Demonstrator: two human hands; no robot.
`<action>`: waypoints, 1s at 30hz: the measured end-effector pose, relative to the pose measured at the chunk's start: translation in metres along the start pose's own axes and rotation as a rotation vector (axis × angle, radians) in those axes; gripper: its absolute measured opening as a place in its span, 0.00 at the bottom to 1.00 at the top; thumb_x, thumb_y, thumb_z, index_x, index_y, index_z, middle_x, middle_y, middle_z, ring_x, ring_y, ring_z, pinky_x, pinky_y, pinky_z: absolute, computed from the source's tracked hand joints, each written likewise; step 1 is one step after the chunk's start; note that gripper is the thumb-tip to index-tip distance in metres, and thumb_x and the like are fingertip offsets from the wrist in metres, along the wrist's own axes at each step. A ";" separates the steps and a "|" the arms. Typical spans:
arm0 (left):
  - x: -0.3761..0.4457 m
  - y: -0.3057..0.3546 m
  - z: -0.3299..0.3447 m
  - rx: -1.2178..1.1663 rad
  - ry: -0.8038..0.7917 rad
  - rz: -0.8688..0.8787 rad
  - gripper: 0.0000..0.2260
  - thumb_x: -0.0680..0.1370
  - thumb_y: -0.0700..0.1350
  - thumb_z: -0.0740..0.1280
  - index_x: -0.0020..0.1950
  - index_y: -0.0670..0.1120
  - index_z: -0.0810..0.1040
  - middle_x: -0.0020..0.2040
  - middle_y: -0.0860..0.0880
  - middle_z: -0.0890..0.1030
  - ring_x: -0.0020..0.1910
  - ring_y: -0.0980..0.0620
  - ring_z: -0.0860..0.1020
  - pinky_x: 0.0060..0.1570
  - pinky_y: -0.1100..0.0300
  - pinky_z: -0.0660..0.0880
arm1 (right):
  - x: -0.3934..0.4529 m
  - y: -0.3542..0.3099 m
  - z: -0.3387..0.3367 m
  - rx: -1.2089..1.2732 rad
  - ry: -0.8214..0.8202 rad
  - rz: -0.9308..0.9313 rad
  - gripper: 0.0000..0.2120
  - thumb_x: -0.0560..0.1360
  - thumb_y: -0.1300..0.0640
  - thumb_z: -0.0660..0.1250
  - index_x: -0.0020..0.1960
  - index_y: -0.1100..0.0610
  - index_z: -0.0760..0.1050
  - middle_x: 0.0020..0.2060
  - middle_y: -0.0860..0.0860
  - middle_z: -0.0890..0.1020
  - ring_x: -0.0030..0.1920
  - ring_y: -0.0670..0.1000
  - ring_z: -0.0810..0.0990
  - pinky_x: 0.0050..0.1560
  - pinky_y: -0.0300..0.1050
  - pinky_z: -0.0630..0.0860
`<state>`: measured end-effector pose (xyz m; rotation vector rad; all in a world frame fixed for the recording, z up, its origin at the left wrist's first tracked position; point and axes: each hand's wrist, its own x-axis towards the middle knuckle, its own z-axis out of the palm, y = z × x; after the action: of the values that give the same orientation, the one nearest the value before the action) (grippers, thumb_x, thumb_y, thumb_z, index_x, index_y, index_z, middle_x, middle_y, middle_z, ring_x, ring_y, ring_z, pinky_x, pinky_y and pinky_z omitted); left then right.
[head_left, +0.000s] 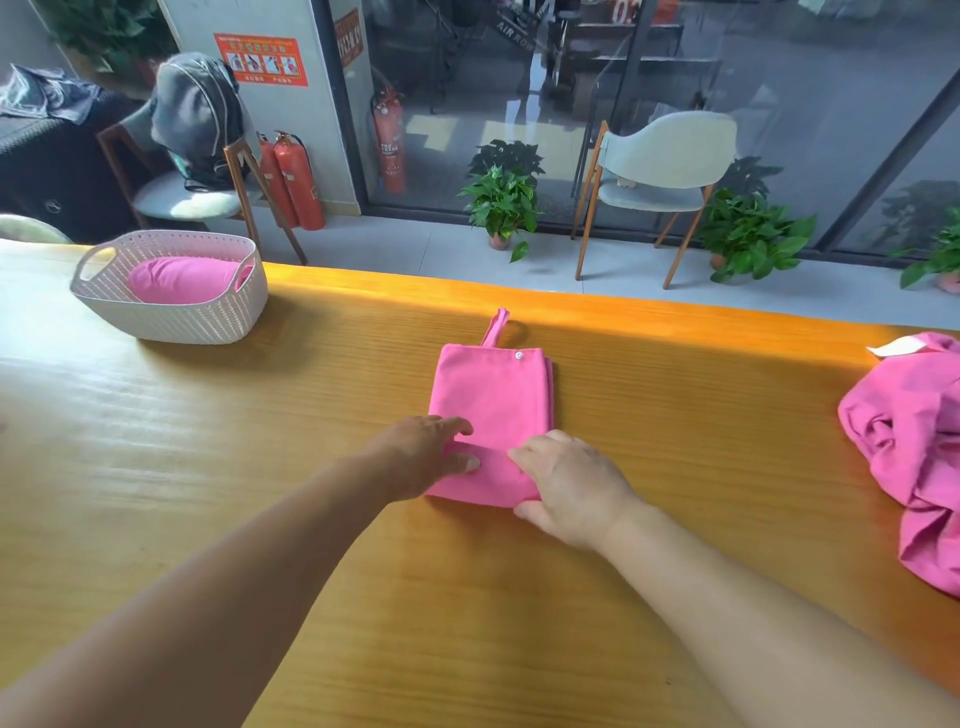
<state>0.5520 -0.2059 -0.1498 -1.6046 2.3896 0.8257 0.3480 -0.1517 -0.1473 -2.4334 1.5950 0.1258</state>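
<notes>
Sunlit wooden table (208, 467) fills the head view. Its far edge runs left to right in front of a tiled floor, a glass wall, two chairs, potted plants and red fire extinguishers.

A folded pink towel (493, 400) lies flat near the middle of the table, long side running away from the person. Its hanging loop (496, 327) points at the far edge and stops just short of it, and a metal snap (518, 355) sits at the far right corner. The towel's near end is turned up into a thick fold.

The left hand (423, 457) holds the left part of that fold, thumb laid flat along its top and fingers resting on the cloth just beyond it, so the fold is pinched between them. The right hand (571, 488) grips the near right corner, fingers curled over the top and thumb tucked below the edge.

A white woven basket (171, 317) stands well to the left by the far edge, with a rolled pink cloth (182, 280) inside. A crumpled pink cloth (914, 452) lies at the table's right edge, partly cut off by the frame. Bare wood lies on both sides of the towel, wider on the left. Nearer the person, only the two forearms cross the bare wood.
</notes>
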 end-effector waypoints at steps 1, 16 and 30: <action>-0.002 0.001 0.003 0.058 0.047 0.021 0.23 0.81 0.60 0.58 0.73 0.52 0.67 0.69 0.49 0.73 0.66 0.48 0.70 0.65 0.53 0.68 | 0.004 0.002 -0.004 0.013 -0.035 0.005 0.21 0.76 0.45 0.69 0.65 0.54 0.74 0.57 0.51 0.77 0.61 0.54 0.73 0.62 0.48 0.71; -0.008 -0.023 0.035 -0.076 0.211 0.055 0.45 0.68 0.79 0.43 0.72 0.52 0.67 0.65 0.52 0.72 0.66 0.51 0.66 0.65 0.55 0.65 | 0.030 0.034 -0.019 0.408 0.008 0.160 0.21 0.71 0.44 0.75 0.63 0.46 0.80 0.59 0.43 0.79 0.61 0.47 0.76 0.62 0.43 0.71; -0.003 -0.024 0.035 0.138 0.319 0.095 0.36 0.74 0.73 0.41 0.73 0.53 0.63 0.65 0.51 0.67 0.65 0.49 0.66 0.65 0.53 0.63 | 0.042 0.022 -0.015 -0.073 -0.036 -0.090 0.18 0.75 0.45 0.70 0.61 0.52 0.75 0.55 0.48 0.76 0.60 0.52 0.72 0.62 0.47 0.70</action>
<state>0.5683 -0.1924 -0.1864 -1.6874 2.6865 0.4312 0.3443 -0.2011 -0.1444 -2.5378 1.4882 0.2154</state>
